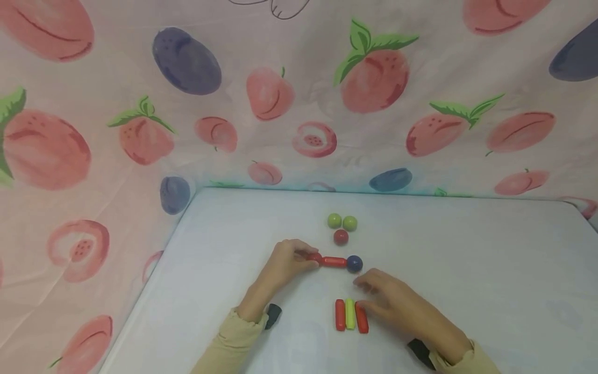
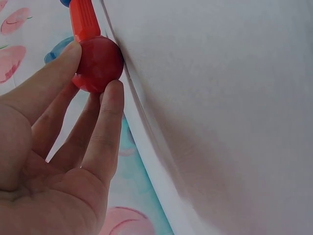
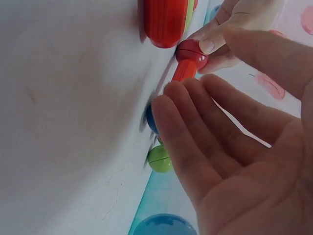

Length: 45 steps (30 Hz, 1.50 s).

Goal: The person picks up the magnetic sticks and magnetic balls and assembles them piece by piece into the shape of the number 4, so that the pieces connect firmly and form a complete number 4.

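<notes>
My left hand (image 1: 286, 261) pinches a red ball (image 2: 100, 63) between thumb and fingers. That ball sits at one end of a red rod (image 1: 334, 262), with a dark blue ball (image 1: 354, 264) at the other end, the three in one line. My right hand (image 1: 397, 301), fingers spread and holding nothing, hovers over the table just right of three loose rods. Of these, a red rod (image 1: 340, 315) lies leftmost, a yellow-green rod (image 1: 350, 314) in the middle, and another red rod (image 1: 362, 317) closest to my right thumb. In the right wrist view my fingers partly cover the blue ball.
Beyond the joined pieces, two green balls (image 1: 334, 221) and a loose red ball (image 1: 341, 237) stand in a small cluster on the white table (image 1: 467, 259). A fruit-printed cloth (image 1: 299, 93) rises along the table's back and left edges.
</notes>
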{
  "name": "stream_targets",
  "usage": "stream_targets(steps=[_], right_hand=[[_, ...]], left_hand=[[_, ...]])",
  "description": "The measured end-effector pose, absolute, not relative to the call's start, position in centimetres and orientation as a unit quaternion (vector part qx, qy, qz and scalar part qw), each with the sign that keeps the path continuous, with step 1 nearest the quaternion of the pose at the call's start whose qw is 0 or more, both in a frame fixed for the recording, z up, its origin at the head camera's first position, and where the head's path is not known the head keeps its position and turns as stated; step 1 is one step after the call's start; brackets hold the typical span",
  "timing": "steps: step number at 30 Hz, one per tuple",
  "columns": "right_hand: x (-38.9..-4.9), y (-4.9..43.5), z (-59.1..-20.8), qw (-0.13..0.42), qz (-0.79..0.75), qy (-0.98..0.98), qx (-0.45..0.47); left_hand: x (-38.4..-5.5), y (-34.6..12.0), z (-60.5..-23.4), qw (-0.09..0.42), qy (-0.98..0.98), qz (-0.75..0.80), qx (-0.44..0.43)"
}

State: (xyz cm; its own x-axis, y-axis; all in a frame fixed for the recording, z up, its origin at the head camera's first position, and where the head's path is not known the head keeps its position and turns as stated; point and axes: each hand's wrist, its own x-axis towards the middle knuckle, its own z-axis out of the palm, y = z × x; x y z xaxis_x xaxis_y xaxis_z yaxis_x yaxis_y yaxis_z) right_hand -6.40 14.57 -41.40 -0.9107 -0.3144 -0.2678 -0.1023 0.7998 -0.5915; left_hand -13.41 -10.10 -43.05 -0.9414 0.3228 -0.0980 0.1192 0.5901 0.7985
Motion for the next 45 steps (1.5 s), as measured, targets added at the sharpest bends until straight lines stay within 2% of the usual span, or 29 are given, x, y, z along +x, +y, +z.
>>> stream_targets(steps=[8,13,45], right_hand=[[-6.0,15.0,-41.9,0.223,-0.294,0.914,-0.166],[-5.9,15.3,-42.3,0.218,-0.28,0.914,-0.199],[-5.6,15.3,-42.4,0.197,-0.3,0.912,-0.198]], left_hand=[[-13.3,-10.1,-43.1,0.109,0.888,0.429,0.126],[-13.2,-10.1,-43.1,0.108,0.887,0.431,0.124],[-13.3,-10.0,-43.2,0.105,0.889,0.43,0.121]])
